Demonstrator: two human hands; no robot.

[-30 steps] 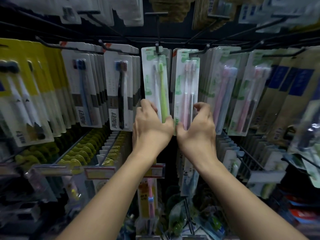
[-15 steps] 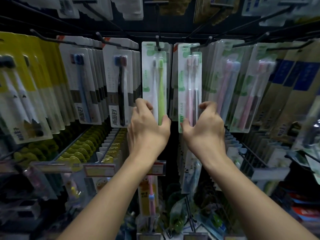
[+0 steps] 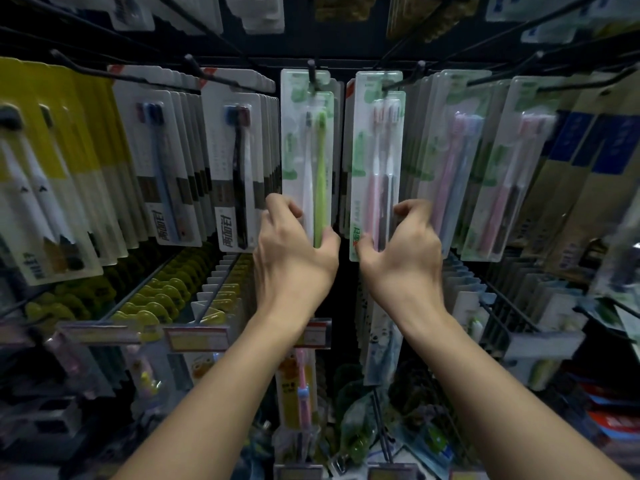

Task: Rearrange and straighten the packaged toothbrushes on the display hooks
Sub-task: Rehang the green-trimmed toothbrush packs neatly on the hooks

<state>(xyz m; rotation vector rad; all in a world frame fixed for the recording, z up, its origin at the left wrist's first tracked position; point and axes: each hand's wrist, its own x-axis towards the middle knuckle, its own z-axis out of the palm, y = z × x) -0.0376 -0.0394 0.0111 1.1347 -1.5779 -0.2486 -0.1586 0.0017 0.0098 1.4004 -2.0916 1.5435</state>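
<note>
A dim shop rack of hooks faces us. Our left hand [image 3: 294, 251] pinches the green toothbrush pack [image 3: 306, 161] at its lower edge; our right hand [image 3: 401, 251] pinches the pink toothbrush pack [image 3: 377, 164] likewise. Both seem light, stiff, slippery: hold the bottom corners.

Low on the left hang rows of small yellow packs [image 3: 156, 299]; in front of them sit price label strips [image 3: 197, 337]; near the bottom centre hangs a yellow card with a pink child's brush [image 3: 300, 386]; just to its right, a pack printed with pandas [image 3: 381, 344]; at the far right, a pale label holder [image 3: 543, 344] and red packets [image 3: 616, 420]
</note>
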